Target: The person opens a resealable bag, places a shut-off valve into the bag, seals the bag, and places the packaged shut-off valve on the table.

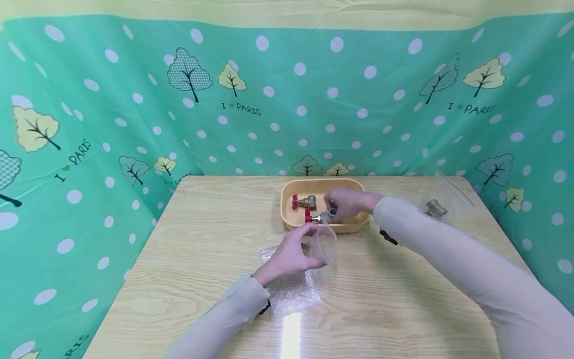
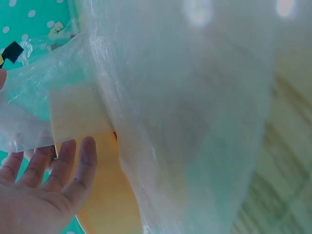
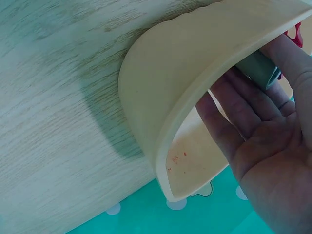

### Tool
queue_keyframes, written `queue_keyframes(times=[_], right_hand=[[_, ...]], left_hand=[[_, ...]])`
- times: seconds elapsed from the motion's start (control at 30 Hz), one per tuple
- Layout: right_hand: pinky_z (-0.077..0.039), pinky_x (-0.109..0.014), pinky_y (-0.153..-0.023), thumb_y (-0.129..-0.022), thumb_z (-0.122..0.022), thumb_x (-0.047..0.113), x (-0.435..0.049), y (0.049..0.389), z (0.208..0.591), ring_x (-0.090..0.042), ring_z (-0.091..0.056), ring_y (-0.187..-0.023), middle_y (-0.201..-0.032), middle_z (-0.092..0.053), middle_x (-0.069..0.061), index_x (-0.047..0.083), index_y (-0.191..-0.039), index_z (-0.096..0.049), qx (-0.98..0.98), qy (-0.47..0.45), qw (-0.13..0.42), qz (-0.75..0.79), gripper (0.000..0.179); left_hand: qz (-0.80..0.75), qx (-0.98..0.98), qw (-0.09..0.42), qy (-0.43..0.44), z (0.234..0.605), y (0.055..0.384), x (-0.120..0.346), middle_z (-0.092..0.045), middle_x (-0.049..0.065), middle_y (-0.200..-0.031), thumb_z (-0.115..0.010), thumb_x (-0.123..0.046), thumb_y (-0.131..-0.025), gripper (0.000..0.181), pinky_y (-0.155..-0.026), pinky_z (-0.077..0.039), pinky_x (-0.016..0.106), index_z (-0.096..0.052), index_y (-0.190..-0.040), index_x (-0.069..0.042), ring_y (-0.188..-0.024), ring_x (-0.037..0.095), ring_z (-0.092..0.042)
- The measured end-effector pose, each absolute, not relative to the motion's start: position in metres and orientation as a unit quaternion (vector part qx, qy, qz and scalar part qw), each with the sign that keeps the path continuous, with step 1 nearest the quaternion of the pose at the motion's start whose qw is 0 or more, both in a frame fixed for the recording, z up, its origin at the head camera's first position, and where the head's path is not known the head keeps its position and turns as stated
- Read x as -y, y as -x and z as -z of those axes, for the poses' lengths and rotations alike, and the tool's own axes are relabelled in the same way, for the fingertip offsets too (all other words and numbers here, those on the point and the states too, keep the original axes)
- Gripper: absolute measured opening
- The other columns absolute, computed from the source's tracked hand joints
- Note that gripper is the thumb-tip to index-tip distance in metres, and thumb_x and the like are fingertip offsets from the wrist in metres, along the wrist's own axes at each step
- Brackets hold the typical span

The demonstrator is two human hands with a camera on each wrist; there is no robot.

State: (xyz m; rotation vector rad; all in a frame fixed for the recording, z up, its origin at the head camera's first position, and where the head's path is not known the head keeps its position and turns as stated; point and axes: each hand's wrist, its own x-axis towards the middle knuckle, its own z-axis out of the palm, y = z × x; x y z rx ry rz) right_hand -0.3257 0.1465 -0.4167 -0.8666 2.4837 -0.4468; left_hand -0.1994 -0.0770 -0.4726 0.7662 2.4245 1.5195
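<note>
Pale sleeves (image 1: 439, 247), near; left hand (image 1: 291, 253), wide-curved, holding clear bag (image 1: 327, 244); right hand (image 1: 349, 203), far, closed round red-handled valve (image 1: 326, 218) at tray (image 1: 352, 228).

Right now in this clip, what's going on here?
A person is working at a wooden table. The right hand grips a red-handled valve by its grey end at the tan tray, where a second valve lies. The left hand holds a clear bag near the tray; the gripped valve doesn't look to be inside it. Flat clear plastic lies below that hand. Off to the right, a metal fitting lies in or by more clear plastic.
</note>
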Motion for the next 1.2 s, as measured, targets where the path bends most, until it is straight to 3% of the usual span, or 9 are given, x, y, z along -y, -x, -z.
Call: queue_keyframes(times=[0.23, 0.43, 0.57, 0.67, 0.9, 1.2], right_hand=[[-0.050, -0.031, -0.067, -0.082, -0.085, 0.009, -0.144, 0.322, 0.410, -0.018, -0.057, -0.076, -0.084, -0.063, -0.002, 0.009, -0.092, -0.061, -0.905, 0.317, 0.216, 0.185, 0.026], [-0.059, -0.031, -0.071, -0.080, -0.086, 0.011, -0.142, 0.320, 0.406, -0.018, -0.066, -0.079, -0.088, -0.070, -0.001, 0.008, -0.099, -0.066, -0.901, 0.314, 0.200, 0.225, 0.028], [-0.061, -0.030, -0.069, -0.085, -0.084, 0.014, -0.141, 0.318, 0.406, -0.016, -0.070, -0.075, -0.086, -0.072, 0.000, 0.003, -0.106, -0.069, -0.895, 0.315, 0.187, 0.254, 0.028], [-0.061, -0.030, -0.065, -0.088, -0.084, 0.015, -0.141, 0.317, 0.405, -0.014, -0.072, -0.070, -0.083, -0.073, 0.000, -0.001, -0.109, -0.069, -0.891, 0.319, 0.175, 0.269, 0.030], [-0.059, -0.033, -0.059, -0.088, -0.086, 0.023, -0.144, 0.310, 0.400, -0.017, -0.072, -0.068, -0.077, -0.073, 0.003, 0.004, -0.100, -0.071, -0.902, 0.303, 0.142, 0.273, 0.027], [-0.060, -0.031, -0.057, -0.085, -0.087, 0.021, -0.145, 0.299, 0.385, -0.016, -0.071, -0.065, -0.082, -0.072, -0.005, -0.001, -0.101, -0.070, -0.908, 0.275, 0.092, 0.301, 0.032]], left_hand=[[-0.509, -0.815, 0.088, -0.263, 0.476, 0.200, 0.078, -0.062, 0.009, -0.137, -0.093, -0.012, -0.076, 0.072, -0.098, -0.056, 0.033, -0.058, -0.139, -0.006, -0.122, 0.023, -0.060], [-0.505, -0.818, 0.088, -0.260, 0.479, 0.200, 0.080, -0.062, 0.001, -0.135, -0.093, -0.012, -0.076, 0.073, -0.099, -0.055, 0.034, -0.058, -0.140, -0.013, -0.124, 0.021, -0.060], [-0.506, -0.817, 0.088, -0.261, 0.479, 0.200, 0.080, -0.062, -0.002, -0.136, -0.092, -0.011, -0.077, 0.072, -0.099, -0.055, 0.033, -0.058, -0.140, -0.015, -0.126, 0.019, -0.058], [-0.510, -0.815, 0.089, -0.260, 0.479, 0.200, 0.080, -0.061, 0.000, -0.138, -0.092, -0.010, -0.078, 0.072, -0.098, -0.056, 0.033, -0.058, -0.140, -0.013, -0.127, 0.020, -0.057], [-0.514, -0.812, 0.083, -0.262, 0.479, 0.200, 0.079, -0.063, 0.006, -0.134, -0.092, -0.009, -0.078, 0.068, -0.093, -0.057, 0.030, -0.059, -0.138, -0.006, -0.123, 0.023, -0.060], [-0.519, -0.810, 0.073, -0.264, 0.478, 0.201, 0.079, -0.064, 0.017, -0.132, -0.091, -0.006, -0.078, 0.066, -0.090, -0.059, 0.030, -0.058, -0.136, -0.001, -0.118, 0.027, -0.063]])
